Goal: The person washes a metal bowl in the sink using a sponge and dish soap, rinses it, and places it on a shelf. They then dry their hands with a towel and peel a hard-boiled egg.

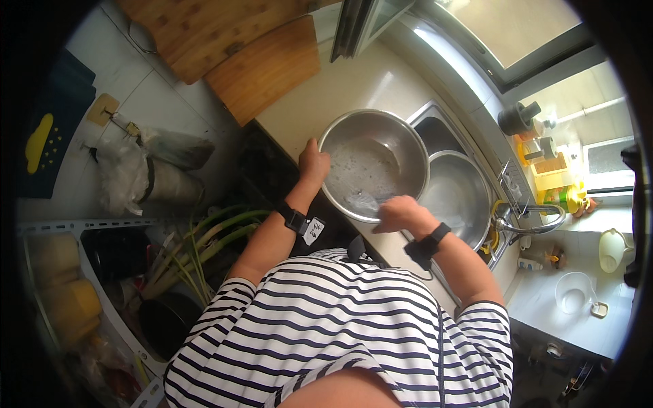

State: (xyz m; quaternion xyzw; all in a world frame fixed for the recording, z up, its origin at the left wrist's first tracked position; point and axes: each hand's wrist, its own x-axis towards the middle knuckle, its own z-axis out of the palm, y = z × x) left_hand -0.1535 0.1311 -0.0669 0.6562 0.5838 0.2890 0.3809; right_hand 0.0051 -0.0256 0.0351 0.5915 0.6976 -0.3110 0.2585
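A large stainless steel basin (pixel 408 137) stands on the pale counter, partly over the sink's edge. It holds cloudy water with bubbles on the surface. On its left rim my left hand (pixel 314 162) is clamped, thumb towards the inside. My right hand (pixel 405 217), blurred, is over the near right part of the rim with its fingers curled. Beside those fingers, inside the basin, is a clear crinkled patch (pixel 361 201), perhaps plastic film or disturbed water. Whether the right hand holds it is hidden. A second steel basin (pixel 456 199) sits in the sink, right of the first.
Wooden cutting boards (pixel 270 66) lie at the upper left. A curved faucet (pixel 535 211) rises at the sink's right side. Bottles (pixel 556 199) line the window sill. Spring onions (pixel 204 245) stick out of a rack at my left. An open window frame (pixel 362 25) juts above the counter.
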